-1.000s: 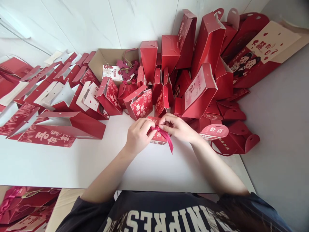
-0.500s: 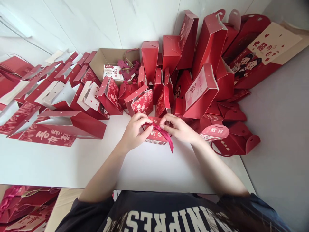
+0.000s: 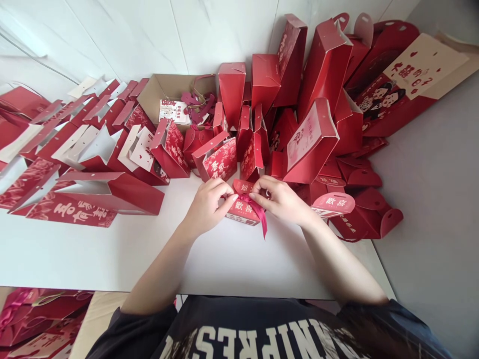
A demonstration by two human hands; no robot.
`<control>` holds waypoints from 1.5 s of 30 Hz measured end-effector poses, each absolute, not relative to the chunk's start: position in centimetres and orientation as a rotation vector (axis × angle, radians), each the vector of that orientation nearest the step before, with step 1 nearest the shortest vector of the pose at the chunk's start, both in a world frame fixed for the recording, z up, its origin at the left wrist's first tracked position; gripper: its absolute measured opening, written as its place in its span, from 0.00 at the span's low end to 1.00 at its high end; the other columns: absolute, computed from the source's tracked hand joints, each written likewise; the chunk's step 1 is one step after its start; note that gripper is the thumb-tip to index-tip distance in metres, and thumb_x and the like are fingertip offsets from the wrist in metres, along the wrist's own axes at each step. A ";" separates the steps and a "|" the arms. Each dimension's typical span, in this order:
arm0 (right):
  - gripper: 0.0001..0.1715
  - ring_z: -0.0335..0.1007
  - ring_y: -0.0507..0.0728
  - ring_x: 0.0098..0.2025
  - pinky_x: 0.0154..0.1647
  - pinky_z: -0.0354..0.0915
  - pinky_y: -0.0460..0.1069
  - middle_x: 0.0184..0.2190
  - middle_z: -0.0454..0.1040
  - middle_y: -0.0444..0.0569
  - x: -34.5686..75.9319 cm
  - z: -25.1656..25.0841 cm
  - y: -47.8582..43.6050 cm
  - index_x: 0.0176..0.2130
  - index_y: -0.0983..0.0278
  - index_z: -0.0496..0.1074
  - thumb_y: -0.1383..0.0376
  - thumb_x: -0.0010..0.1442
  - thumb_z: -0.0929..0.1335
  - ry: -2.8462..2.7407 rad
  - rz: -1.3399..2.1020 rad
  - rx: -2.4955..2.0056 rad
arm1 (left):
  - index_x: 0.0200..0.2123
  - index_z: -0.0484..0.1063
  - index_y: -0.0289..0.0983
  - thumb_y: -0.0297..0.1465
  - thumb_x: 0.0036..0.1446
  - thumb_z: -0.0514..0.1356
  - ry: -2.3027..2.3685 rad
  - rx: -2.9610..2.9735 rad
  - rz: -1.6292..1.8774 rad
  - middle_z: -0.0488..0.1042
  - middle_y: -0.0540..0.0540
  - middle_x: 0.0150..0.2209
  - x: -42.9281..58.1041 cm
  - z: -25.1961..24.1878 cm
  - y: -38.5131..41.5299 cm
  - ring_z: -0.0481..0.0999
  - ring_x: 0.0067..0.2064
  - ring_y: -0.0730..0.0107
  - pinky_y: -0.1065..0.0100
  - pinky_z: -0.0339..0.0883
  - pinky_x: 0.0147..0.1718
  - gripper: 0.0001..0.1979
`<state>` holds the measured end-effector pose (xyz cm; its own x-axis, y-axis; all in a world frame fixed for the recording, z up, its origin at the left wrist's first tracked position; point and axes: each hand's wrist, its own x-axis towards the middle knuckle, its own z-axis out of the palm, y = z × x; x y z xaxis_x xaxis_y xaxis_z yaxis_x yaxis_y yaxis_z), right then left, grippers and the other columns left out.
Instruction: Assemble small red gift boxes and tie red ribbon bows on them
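Observation:
A small red gift box (image 3: 243, 208) with white characters stands on the white table in front of me. A dark pink ribbon (image 3: 261, 214) is tied at its top, one tail hanging down over the front right side. My left hand (image 3: 213, 203) pinches the ribbon between thumb and forefinger at the left of the knot. On the other side, my right hand (image 3: 277, 198) pinches it close to the knot, fingers curled. The parts of the ribbon inside the fingertips are mostly hidden.
Rows of red paper gift bags (image 3: 112, 192) stand to the left. An open cardboard box (image 3: 155, 92) with cards and ribbons is at the back. Tall red boxes (image 3: 232, 94) and folded red boxes (image 3: 374, 212) crowd the right. More red bags (image 3: 48, 314) lie below the table's front edge (image 3: 112, 289).
My hands have drawn slightly apart, the right one moving a little to the right. The ribbon's hanging tail has shifted slightly left, and the box has barely moved.

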<state>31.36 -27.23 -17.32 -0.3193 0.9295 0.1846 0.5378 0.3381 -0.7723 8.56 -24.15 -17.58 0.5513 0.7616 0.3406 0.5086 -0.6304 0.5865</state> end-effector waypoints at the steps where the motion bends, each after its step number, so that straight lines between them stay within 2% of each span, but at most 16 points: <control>1: 0.08 0.66 0.54 0.32 0.35 0.62 0.49 0.33 0.69 0.46 31.4 -17.2 -27.3 0.32 0.61 0.68 0.65 0.65 0.67 -1.976 0.790 -1.302 | 0.29 0.66 0.38 0.30 0.65 0.57 1.030 2.375 0.801 0.69 0.49 0.31 8.5 -17.5 -24.2 0.69 0.35 0.67 0.62 0.63 0.39 0.10; 21: 0.10 0.62 0.51 0.22 0.27 0.58 0.47 0.23 0.70 0.41 32.0 -16.2 -28.0 0.28 0.60 0.61 0.70 0.59 0.66 -1.903 0.705 -1.579 | 0.31 0.64 0.38 0.30 0.66 0.55 1.014 2.361 0.718 0.69 0.50 0.32 8.5 -17.4 -24.1 0.69 0.36 0.68 0.63 0.62 0.39 0.09; 27: 0.15 0.60 0.54 0.21 0.25 0.52 0.49 0.22 0.68 0.44 30.9 -16.1 -28.5 0.26 0.59 0.56 0.69 0.59 0.66 -1.931 0.482 -1.817 | 0.30 0.64 0.38 0.30 0.66 0.55 1.011 2.383 0.707 0.68 0.50 0.31 8.3 -17.4 -24.1 0.67 0.33 0.70 0.64 0.61 0.35 0.10; 31: 0.13 0.64 0.57 0.23 0.27 0.52 0.51 0.23 0.70 0.48 30.4 -16.0 -28.8 0.27 0.60 0.59 0.70 0.59 0.67 -1.984 0.271 -1.930 | 0.29 0.66 0.38 0.29 0.64 0.57 1.088 2.439 0.738 0.69 0.51 0.31 8.5 -17.5 -24.2 0.69 0.33 0.70 0.63 0.62 0.37 0.09; 34: 0.08 0.70 0.60 0.31 0.30 0.56 0.51 0.31 0.73 0.52 31.0 -15.7 -28.8 0.31 0.61 0.65 0.67 0.62 0.67 -2.031 0.264 -1.899 | 0.35 0.72 0.38 0.28 0.63 0.58 1.117 2.432 0.823 0.71 0.50 0.34 8.6 -17.7 -24.3 0.71 0.36 0.68 0.62 0.64 0.40 0.04; 36: 0.05 0.71 0.61 0.36 0.32 0.60 0.51 0.36 0.73 0.53 31.4 -15.3 -28.8 0.35 0.61 0.69 0.64 0.65 0.65 -2.033 0.338 -1.844 | 0.44 0.76 0.40 0.27 0.62 0.59 1.054 2.388 0.855 0.71 0.47 0.40 8.7 -17.8 -24.3 0.73 0.42 0.66 0.62 0.67 0.43 0.09; 38: 0.09 0.71 0.60 0.38 0.35 0.63 0.52 0.38 0.72 0.52 31.8 -15.1 -28.7 0.39 0.62 0.71 0.66 0.68 0.62 -2.018 0.430 -1.788 | 0.49 0.77 0.43 0.25 0.62 0.58 0.927 2.373 0.857 0.71 0.45 0.46 8.7 -17.9 -24.2 0.73 0.47 0.64 0.61 0.69 0.47 0.15; 40: 0.14 0.72 0.59 0.39 0.38 0.65 0.52 0.40 0.72 0.52 31.9 -14.9 -28.7 0.43 0.62 0.73 0.69 0.68 0.60 -1.999 0.527 -1.734 | 0.45 0.80 0.46 0.21 0.61 0.57 0.766 2.393 0.835 0.71 0.45 0.51 8.7 -17.8 -24.2 0.72 0.52 0.62 0.57 0.67 0.52 0.18; 42: 0.17 0.72 0.59 0.40 0.41 0.66 0.52 0.41 0.72 0.51 31.9 -14.8 -28.8 0.45 0.61 0.74 0.71 0.67 0.59 -1.992 0.628 -1.655 | 0.35 0.82 0.46 0.17 0.59 0.55 0.615 2.396 0.798 0.71 0.47 0.56 8.7 -17.7 -24.3 0.70 0.57 0.59 0.53 0.64 0.57 0.21; 44: 0.19 0.73 0.58 0.42 0.44 0.67 0.52 0.42 0.72 0.51 32.0 -14.8 -28.8 0.47 0.60 0.75 0.71 0.67 0.59 -1.994 0.705 -1.552 | 0.27 0.80 0.43 0.15 0.57 0.54 0.550 2.351 0.769 0.71 0.49 0.57 8.7 -17.7 -24.3 0.69 0.58 0.58 0.52 0.63 0.58 0.21; 45: 0.19 0.73 0.57 0.43 0.45 0.68 0.52 0.43 0.72 0.51 32.0 -14.9 -28.8 0.48 0.60 0.75 0.71 0.67 0.59 -1.993 0.720 -1.511 | 0.26 0.79 0.42 0.15 0.57 0.54 0.571 2.310 0.783 0.72 0.48 0.56 8.7 -17.8 -24.3 0.70 0.57 0.58 0.52 0.64 0.58 0.20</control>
